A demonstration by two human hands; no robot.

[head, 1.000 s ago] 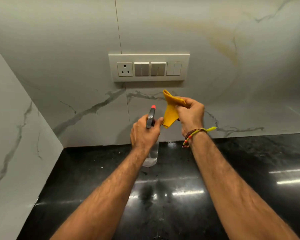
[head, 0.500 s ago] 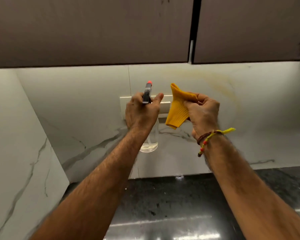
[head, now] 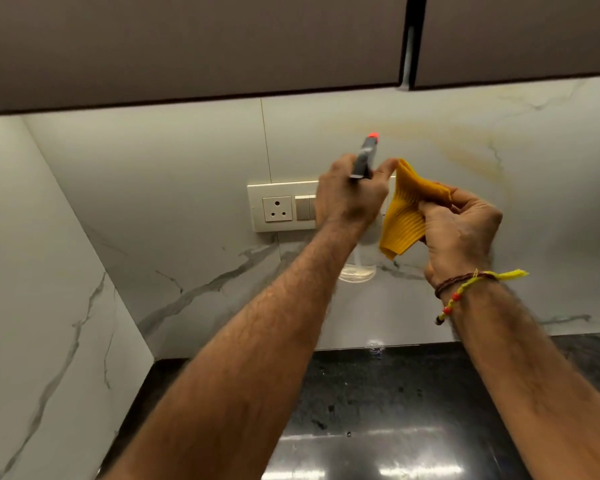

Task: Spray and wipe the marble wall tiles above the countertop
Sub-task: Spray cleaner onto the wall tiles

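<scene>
My left hand (head: pixel 349 199) grips a clear spray bottle (head: pixel 358 268) by its grey trigger head, whose orange nozzle (head: pixel 373 136) points at the white marble wall tiles (head: pixel 174 161). The bottle hangs in front of the switch plate, well above the counter. Just to its right, my right hand (head: pixel 461 230) holds a folded yellow ribbed cloth (head: pixel 407 213) pinched between fingers and thumb, apart from the wall. A yellowish stain (head: pixel 465 154) arcs across the tile above and to the right of the cloth.
A cream switch plate with a socket (head: pixel 278 208) sits on the wall behind my left hand. Dark brown upper cabinets (head: pixel 187 46) overhang the tiles. The black glossy countertop (head: pixel 378 410) lies below. A marble side wall (head: pixel 32 289) closes the left corner.
Both hands have risen along the wall with the bottle and the cloth, from just above the counter to switch-plate height. The view has tilted up and the upper cabinets came into view.
</scene>
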